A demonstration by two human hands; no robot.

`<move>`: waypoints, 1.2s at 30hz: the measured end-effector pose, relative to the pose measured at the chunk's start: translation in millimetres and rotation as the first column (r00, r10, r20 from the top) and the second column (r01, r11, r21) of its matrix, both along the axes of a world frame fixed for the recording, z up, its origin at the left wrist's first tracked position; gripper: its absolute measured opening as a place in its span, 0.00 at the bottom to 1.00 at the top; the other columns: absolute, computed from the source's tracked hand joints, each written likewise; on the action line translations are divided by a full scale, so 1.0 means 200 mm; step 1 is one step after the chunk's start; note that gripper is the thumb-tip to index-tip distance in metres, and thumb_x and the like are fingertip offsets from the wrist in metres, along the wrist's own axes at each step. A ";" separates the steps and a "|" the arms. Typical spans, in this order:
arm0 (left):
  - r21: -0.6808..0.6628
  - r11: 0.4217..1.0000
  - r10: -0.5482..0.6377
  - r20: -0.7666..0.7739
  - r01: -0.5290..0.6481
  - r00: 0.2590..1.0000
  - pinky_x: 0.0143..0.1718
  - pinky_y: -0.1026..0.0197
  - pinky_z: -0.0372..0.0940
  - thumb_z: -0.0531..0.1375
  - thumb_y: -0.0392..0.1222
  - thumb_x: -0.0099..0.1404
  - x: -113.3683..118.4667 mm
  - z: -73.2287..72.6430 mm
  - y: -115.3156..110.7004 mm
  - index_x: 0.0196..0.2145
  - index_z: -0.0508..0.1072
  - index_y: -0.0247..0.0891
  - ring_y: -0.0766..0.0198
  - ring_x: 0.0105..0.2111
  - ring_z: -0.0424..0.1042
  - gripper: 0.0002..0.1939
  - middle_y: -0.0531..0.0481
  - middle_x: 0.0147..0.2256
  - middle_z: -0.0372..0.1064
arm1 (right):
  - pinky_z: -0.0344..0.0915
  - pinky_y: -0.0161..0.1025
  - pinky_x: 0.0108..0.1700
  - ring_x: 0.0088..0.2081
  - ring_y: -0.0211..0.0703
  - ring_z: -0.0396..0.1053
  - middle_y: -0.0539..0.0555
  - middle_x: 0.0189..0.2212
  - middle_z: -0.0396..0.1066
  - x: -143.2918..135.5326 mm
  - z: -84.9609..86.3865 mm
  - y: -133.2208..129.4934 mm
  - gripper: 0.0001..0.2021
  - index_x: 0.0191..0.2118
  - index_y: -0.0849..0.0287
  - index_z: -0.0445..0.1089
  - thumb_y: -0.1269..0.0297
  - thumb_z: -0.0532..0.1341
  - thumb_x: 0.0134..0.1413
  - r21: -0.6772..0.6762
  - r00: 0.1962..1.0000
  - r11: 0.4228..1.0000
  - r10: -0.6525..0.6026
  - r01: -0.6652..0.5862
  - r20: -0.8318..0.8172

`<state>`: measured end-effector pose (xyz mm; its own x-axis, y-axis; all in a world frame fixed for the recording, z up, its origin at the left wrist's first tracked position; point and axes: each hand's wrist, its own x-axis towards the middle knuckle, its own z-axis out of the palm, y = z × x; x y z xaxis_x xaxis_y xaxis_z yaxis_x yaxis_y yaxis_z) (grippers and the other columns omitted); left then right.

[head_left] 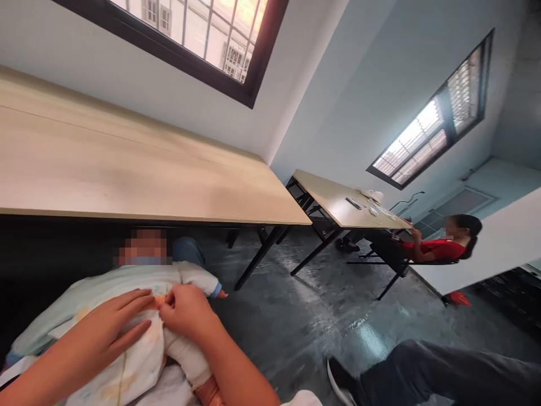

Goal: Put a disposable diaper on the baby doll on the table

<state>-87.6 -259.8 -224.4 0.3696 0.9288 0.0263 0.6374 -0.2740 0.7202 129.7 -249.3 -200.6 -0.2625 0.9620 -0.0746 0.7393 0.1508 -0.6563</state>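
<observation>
Both hands on a baby doll (pixel 127 316) lying on its back across the person's lap, bottom left of the head view. Left hand (pixel 107 332) lies flat, fingers spread a little, palm down on the doll's pale garment (pixel 139 361) at the belly; it grips nothing. Right hand (pixel 186 310) is curled, thumb and fingertips pinched together on a small fold of the same garment at the waist, just beside the left fingertips. What exactly sits in the pinch is too small to tell, maybe a tab or a fastening. Doll's head points away toward the long wooden table (pixel 127 169), its face blurred. One doll arm with a blue cuff (pixel 215 290) sticks out to the right; one doll leg (pixel 190 361) passes under the right wrist. Yellowish stains or print on the garment, not legible.

Table edge runs right above the doll's head, close, with dark space beneath. Second wooden table (pixel 338 203) stands farther right, with small white items and a dark flat thing on top, too small to name. A co-worker in a red top (pixel 435 248) sits in a chair beside that table, well apart. Dark trouser leg and a shoe with a white sole (pixel 342 383) stretch in at bottom right. Dark glossy floor (pixel 316 316). Two barred windows, one up top (pixel 203 34), one on the right wall (pixel 431 129).

No readable writing or brand marks anywhere.
</observation>
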 end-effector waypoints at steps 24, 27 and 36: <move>0.184 0.982 -0.009 -0.171 0.041 0.985 0.68 0.40 0.60 0.57 0.49 0.76 -0.01 0.08 -0.17 0.46 0.83 0.49 0.45 0.69 0.63 0.14 0.48 0.67 0.68 | 0.54 0.37 0.34 0.29 0.41 0.63 0.48 0.24 0.68 -0.03 -0.03 0.07 0.08 0.26 0.57 0.67 0.71 0.61 0.56 -0.055 0.991 0.996 -0.070 0.064 -0.111; 0.255 0.963 -0.037 -0.216 0.093 0.976 0.69 0.38 0.59 0.52 0.35 0.75 0.00 0.06 -0.20 0.60 0.77 0.48 0.47 0.70 0.62 0.22 0.48 0.67 0.68 | 0.56 0.38 0.35 0.30 0.42 0.63 0.48 0.24 0.67 -0.03 -0.05 0.09 0.10 0.26 0.56 0.65 0.71 0.59 0.57 -0.076 0.988 0.995 -0.071 0.061 -0.135; 0.293 0.946 -0.113 -0.094 0.136 0.989 0.68 0.45 0.61 0.51 0.25 0.68 0.00 0.10 -0.21 0.56 0.77 0.46 0.53 0.66 0.67 0.27 0.51 0.61 0.75 | 0.64 0.39 0.37 0.33 0.46 0.69 0.52 0.28 0.70 0.09 -0.14 0.04 0.11 0.29 0.54 0.62 0.71 0.52 0.65 -0.139 0.965 0.969 -0.224 0.205 -0.135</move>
